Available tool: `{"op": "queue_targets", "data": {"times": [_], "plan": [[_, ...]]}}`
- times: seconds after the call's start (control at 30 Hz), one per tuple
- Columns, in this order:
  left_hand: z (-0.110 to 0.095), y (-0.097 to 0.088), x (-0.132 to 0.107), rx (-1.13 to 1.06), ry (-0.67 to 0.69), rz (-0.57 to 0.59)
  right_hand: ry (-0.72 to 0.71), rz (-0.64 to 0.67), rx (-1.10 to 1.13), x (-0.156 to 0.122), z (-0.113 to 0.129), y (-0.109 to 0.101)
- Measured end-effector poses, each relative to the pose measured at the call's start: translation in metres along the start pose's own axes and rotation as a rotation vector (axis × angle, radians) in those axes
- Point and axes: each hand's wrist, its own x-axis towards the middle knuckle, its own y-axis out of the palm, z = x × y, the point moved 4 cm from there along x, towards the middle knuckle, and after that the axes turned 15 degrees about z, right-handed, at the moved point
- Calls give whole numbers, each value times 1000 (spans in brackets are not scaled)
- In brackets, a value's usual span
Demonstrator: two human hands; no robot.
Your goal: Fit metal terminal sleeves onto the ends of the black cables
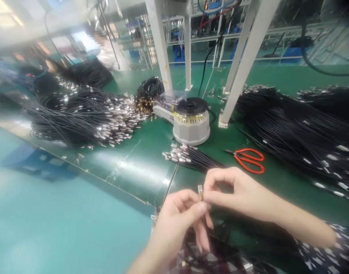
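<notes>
A small metal cable connector (200, 188) stands up between my two hands, above the front edge of the green bench. My left hand (182, 216) is closed in a pinch at its lower end, thumb against the fingers. From the right, my right hand (230, 190) pinches at the connector's side, thumb and forefinger together. Black cable (191, 249) hangs in loops below my left hand, over my lap. Just beyond the hands lies a small bundle of black cables (201, 159) with silvery ends pointing left. Red-handled scissors (250, 160) rest behind my right hand.
A white round tape dispenser (191, 127) with a black top stands mid-bench. Large heaps of black cables lie left (74, 114) and right (300, 133). White metal legs (243, 72) rise from the bench. Another person (111, 57) is at the far left.
</notes>
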Motion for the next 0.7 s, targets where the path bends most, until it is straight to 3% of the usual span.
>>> {"op": "queue_targets", "data": {"times": [0.37,0.7], "plan": [[-2,0,-2,40,8,5,24,-53,-15,3,2,2],[-9,-1,0,147,37,-9,53,-116,-183,-3,8,5]]}}
